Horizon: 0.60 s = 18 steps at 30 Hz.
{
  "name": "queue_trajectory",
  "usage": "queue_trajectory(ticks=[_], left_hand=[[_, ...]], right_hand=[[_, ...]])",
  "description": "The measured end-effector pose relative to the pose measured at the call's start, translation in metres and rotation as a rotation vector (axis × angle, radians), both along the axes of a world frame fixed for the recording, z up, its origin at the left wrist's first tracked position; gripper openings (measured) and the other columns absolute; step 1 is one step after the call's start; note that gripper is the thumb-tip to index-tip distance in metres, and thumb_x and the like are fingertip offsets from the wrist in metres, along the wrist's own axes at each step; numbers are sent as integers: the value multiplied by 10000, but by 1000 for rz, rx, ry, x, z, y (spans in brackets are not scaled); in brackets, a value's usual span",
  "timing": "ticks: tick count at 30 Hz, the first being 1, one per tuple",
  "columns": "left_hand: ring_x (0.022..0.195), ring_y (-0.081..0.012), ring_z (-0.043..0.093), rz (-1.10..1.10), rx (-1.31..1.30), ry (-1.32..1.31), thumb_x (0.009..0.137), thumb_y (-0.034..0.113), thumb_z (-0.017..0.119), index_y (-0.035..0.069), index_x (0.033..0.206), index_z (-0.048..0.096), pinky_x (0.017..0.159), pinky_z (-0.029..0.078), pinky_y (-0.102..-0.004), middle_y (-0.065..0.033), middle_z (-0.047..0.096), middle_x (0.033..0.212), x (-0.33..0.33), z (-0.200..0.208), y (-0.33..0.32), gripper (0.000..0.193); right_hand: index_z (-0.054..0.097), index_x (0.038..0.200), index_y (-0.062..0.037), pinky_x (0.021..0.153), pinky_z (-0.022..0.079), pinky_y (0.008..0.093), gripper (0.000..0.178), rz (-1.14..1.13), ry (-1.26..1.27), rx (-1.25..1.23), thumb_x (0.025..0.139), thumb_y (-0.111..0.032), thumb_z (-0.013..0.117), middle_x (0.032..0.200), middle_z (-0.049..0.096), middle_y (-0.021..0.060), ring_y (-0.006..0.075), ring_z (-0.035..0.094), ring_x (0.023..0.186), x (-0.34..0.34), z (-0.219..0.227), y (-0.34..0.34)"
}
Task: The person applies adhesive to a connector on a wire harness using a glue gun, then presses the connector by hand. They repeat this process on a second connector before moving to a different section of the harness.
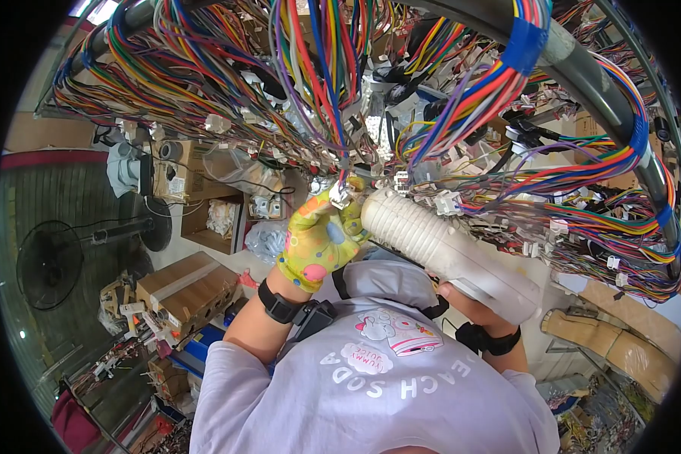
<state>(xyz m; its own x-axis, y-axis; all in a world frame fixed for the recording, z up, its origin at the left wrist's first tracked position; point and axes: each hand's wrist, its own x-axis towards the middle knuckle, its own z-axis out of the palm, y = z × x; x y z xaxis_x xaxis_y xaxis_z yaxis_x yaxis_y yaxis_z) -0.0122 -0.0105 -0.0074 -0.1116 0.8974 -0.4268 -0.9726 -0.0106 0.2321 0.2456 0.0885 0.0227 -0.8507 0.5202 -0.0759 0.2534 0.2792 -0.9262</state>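
A: Where is the left hand (321, 238)?
B: Near the middle of the view, raised in front of the chest, in a yellow-green fabric glove with coloured dots and flower shapes. Its grip is closed round a small white plastic connector (340, 197), pinched by the fingertips.

A: Is that connector loose?
B: It sits at the lower end of a hanging bundle of red, blue and purple wires (331, 106).

A: And the right hand (471, 305)?
B: Bare, lower and to the right. Its grip grasps a whitish cylindrical tool with a ribbed front (446, 253). The thumb shows at the underside; the tool hides most of the other fingers.

A: How does the tool lie?
B: Slanted, its ribbed end up and to the left, just beside the gloved fingers. I cannot tell whether it touches them.

A: What hangs around the hands?
B: Many multicoloured wires, looped over a curved dark grey metal rail (594, 83), with blue tape (523, 45) round one thick bunch.

A: Anything further off?
B: To the left, a round black fan (51, 263), and nearer, a taped brown cardboard box (191, 291). Each wrist wears a black strap (278, 304).
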Motion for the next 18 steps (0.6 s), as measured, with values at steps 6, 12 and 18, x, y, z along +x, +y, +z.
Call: queue_trajectory(ticks=[6,12,18], left_hand=[[616,-113,490,3,13,1,809,322,585,69,1136,572,695,432,-305,-8,592,833,1,8,4,414],[953,-191,576,-9,34,19,816,318,577,66,1162,560,882,440,-381,-78,606,1051,-1,7,1,428],[1076,-192,544,13,221,113,811,211,629,52,1203,514,942,419,-353,-76,581,1151,2,5,-2,439]], right_hand=[[561,1135,-14,820,494,346,469,-7,-22,-11,702,-104,717,1058,622,146,283,623,947,0,1,0],[504,1204,46,826,470,305,496,-40,78,74,745,-55,662,964,654,108,216,622,918,-9,10,-1],[566,1130,-3,818,491,323,440,37,24,110,714,-57,697,1070,615,147,268,622,959,-7,14,0]])
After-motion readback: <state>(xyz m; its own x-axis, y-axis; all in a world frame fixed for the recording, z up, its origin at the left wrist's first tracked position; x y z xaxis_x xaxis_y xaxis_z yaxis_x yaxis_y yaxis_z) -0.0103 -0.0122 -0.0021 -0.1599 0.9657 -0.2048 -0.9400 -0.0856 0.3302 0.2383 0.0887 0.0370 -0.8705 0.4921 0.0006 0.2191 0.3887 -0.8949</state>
